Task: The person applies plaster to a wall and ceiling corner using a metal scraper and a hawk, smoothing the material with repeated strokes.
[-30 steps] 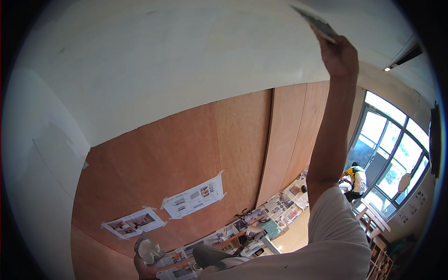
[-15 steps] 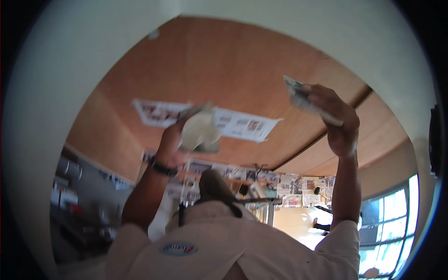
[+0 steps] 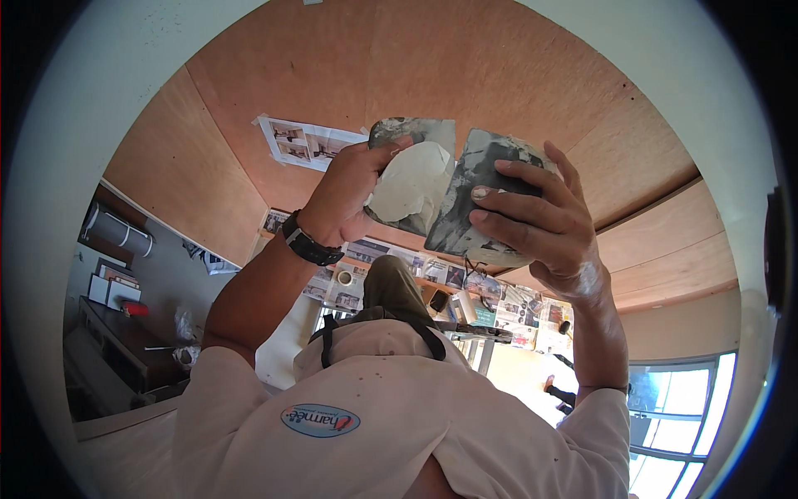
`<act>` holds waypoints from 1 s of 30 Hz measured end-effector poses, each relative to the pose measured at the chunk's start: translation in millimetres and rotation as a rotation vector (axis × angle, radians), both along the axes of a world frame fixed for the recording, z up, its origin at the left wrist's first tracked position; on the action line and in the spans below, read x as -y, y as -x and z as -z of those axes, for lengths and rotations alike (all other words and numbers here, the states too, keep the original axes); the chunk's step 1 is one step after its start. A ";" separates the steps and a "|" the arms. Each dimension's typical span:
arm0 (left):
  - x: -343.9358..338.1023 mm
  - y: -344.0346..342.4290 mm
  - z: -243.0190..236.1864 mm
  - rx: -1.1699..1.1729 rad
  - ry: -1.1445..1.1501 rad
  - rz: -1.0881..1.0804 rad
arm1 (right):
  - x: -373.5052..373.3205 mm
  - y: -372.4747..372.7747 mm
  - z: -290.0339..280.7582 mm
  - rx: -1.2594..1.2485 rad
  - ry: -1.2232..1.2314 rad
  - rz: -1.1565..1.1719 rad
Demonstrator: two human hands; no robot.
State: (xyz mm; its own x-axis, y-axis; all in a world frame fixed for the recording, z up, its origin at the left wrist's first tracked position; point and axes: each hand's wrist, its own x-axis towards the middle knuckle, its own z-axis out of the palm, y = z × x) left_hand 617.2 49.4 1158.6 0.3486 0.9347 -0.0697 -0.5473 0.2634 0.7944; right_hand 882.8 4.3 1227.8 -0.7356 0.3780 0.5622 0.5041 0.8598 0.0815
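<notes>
My left hand [image 3: 341, 191] grips a flat grey metal plate [image 3: 424, 129] carrying a thick lump of pale putty [image 3: 407, 187], with my thumb along its upper edge. Close beside it, on the right, my right hand [image 3: 544, 216] holds a second smeared grey plate [image 3: 486, 154], fingers spread across its face and curled round it. The two plates are nearly side by side above my chest, the putty near the gap between them. Some white smears mark my right fingertips and wrist.
Plywood panels [image 3: 474, 58] with a taped printed sheet [image 3: 307, 145] stand ahead. A newspaper-covered shelf [image 3: 440, 270] holds a cup [image 3: 343, 277] and tools. A dark desk [image 3: 125, 349] is at the left, a window [image 3: 673, 416] at lower right; part of another person [image 3: 561, 392] shows low right.
My right hand has come down from high overhead with its plate. My left hand has risen with the putty-laden plate, bringing both together. The view has turned toward the panels and my body.
</notes>
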 end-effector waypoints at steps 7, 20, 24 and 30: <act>-2.9 8.0 16.0 0.112 -0.024 -0.106 | 8.0 7.1 2.5 0.044 0.097 -0.024; -13.9 82.2 121.6 0.216 -0.018 -0.211 | -20.8 -50.2 4.5 -1.580 1.466 -0.338; -0.9 111.3 160.7 0.252 0.106 -0.295 | -46.8 -75.3 -53.9 -1.820 1.118 -0.464; 1.1 110.4 164.5 0.225 0.117 -0.278 | -72.6 -118.8 -159.7 -1.760 0.597 -0.559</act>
State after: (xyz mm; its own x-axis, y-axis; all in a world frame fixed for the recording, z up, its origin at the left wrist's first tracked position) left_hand 506.8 48.3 994.1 0.1011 0.9861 -0.1319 -0.7679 0.1616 0.6198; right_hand 1001.6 76.9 1387.6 0.3338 0.7295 0.5970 -0.6158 0.6483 -0.4477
